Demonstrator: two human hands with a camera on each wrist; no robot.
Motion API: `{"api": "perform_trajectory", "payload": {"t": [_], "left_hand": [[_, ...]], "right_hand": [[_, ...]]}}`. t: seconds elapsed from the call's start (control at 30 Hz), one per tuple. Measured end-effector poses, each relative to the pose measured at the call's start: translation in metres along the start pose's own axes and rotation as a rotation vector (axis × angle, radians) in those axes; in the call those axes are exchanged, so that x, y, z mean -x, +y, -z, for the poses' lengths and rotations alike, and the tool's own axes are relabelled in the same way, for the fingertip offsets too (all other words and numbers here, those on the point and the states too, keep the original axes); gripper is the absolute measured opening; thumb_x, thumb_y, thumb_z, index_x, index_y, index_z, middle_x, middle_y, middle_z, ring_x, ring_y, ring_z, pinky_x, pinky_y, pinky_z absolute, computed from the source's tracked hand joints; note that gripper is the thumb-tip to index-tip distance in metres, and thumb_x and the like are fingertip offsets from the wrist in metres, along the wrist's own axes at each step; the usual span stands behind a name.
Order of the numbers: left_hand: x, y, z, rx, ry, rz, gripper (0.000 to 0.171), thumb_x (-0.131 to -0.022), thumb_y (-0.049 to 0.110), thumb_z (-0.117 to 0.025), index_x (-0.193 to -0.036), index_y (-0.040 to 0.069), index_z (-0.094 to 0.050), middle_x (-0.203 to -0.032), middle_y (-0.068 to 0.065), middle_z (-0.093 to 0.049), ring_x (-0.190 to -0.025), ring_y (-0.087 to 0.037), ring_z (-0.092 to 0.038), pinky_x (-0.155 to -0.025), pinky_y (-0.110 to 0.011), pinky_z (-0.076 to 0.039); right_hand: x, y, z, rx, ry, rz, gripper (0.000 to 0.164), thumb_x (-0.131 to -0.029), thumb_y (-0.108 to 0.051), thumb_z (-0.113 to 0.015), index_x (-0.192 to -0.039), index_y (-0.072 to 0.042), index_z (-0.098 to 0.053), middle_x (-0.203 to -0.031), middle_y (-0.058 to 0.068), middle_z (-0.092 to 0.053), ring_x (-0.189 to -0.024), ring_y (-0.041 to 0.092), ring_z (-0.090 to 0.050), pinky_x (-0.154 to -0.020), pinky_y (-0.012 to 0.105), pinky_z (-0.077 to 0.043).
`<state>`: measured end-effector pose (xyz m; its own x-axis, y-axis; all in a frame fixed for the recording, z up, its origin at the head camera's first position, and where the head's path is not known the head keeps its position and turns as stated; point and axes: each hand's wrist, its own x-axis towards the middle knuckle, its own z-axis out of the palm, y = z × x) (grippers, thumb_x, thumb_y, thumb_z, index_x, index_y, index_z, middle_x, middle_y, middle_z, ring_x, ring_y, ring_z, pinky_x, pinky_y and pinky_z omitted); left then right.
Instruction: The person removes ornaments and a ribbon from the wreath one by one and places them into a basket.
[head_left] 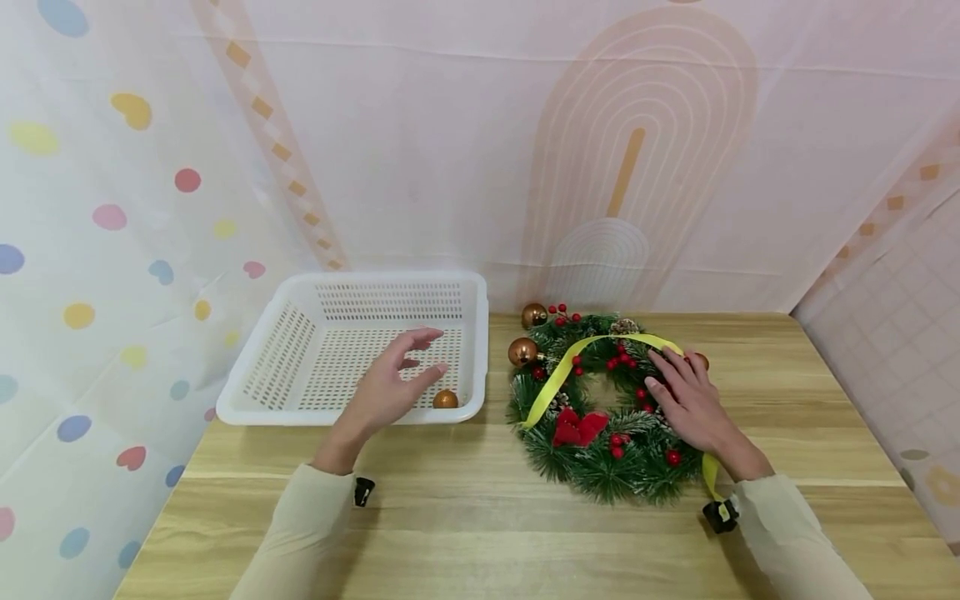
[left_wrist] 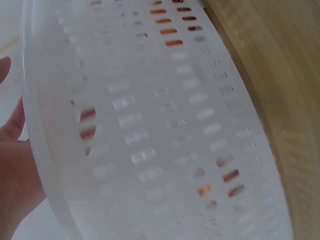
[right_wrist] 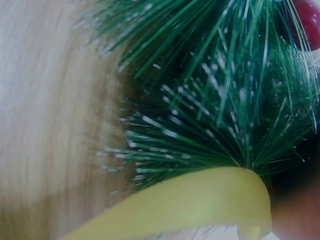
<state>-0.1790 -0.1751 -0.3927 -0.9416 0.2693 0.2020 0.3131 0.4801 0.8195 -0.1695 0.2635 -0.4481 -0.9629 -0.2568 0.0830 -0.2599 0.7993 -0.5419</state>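
My left hand (head_left: 386, 387) hovers over the front of a white slotted plastic basket (head_left: 482, 333), thumb and fingers apart with nothing between them. A copper-coloured ball (head_left: 446, 399) lies inside at the basket's front right corner. In the left wrist view the slotted wall (left_wrist: 150, 110) hides much of the hand, and orange-brown patches show through its slots. On the right, my right hand (head_left: 693, 408) rests on a green Christmas wreath (head_left: 611, 471), its fingers extended near a yellow ribbon (head_left: 555, 385). The ribbon also crosses the right wrist view, below the pine needles (right_wrist: 200, 100).
Two copper balls, one upper (head_left: 534, 315) and one lower (head_left: 522, 352), sit at the wreath's left edge; another ball (head_left: 702, 360) shows beside the right hand. Red berries, pinecones and a red bow (head_left: 579, 427) decorate the wreath. A patterned cloth backdrop rises behind the wooden table (head_left: 480, 533).
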Motion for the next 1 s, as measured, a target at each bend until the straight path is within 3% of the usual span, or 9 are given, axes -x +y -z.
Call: {"api": "perform_trajectory", "payload": {"t": [0.2,0.5,0.87,1.0], "left_hand": [[-0.004,0.008,-0.021,-0.199,-0.108,-0.072,0.057,-0.095,0.028,-0.066,-0.146,0.011,-0.047,-0.145,-0.012,-0.051,-0.127,-0.034,-0.050,-0.102,-0.054,-0.043],[-0.009,0.013,-0.045,-0.484,-0.180,-0.008,0.070,-0.096,0.049,-0.057,-0.154,0.018,-0.036,-0.149,-0.018,-0.046,-0.135,-0.037,-0.045,-0.103,-0.058,-0.043],[-0.010,0.013,-0.049,-0.531,-0.246,0.048,0.079,-0.097,0.057,-0.050,-0.160,0.022,-0.018,-0.154,-0.018,-0.039,-0.139,-0.038,-0.040,-0.111,-0.054,-0.036],[-0.011,0.013,-0.050,-0.527,-0.261,0.068,0.079,-0.097,0.059,-0.049,-0.160,0.025,-0.015,-0.156,-0.018,-0.037,-0.141,-0.038,-0.038,-0.112,-0.054,-0.034]], "right_hand": [[-0.001,0.000,-0.001,-0.002,-0.003,0.001,0.057,-0.108,-0.037,-0.036,-0.156,-0.006,-0.028,-0.161,0.024,-0.017,-0.147,0.048,-0.002,-0.100,0.079,-0.017],[-0.001,-0.001,-0.004,-0.011,0.004,0.006,0.057,-0.108,-0.036,-0.037,-0.155,-0.006,-0.030,-0.161,0.025,-0.018,-0.147,0.049,-0.003,-0.101,0.078,-0.017],[-0.001,-0.002,0.001,0.013,-0.001,0.022,0.058,-0.108,-0.036,-0.038,-0.154,-0.003,-0.030,-0.159,0.027,-0.019,-0.146,0.051,-0.004,-0.104,0.077,-0.013],[0.000,-0.006,0.004,0.043,0.005,0.019,0.059,-0.107,-0.038,-0.039,-0.154,-0.002,-0.032,-0.159,0.028,-0.021,-0.146,0.051,-0.004,-0.107,0.076,-0.002]]}}
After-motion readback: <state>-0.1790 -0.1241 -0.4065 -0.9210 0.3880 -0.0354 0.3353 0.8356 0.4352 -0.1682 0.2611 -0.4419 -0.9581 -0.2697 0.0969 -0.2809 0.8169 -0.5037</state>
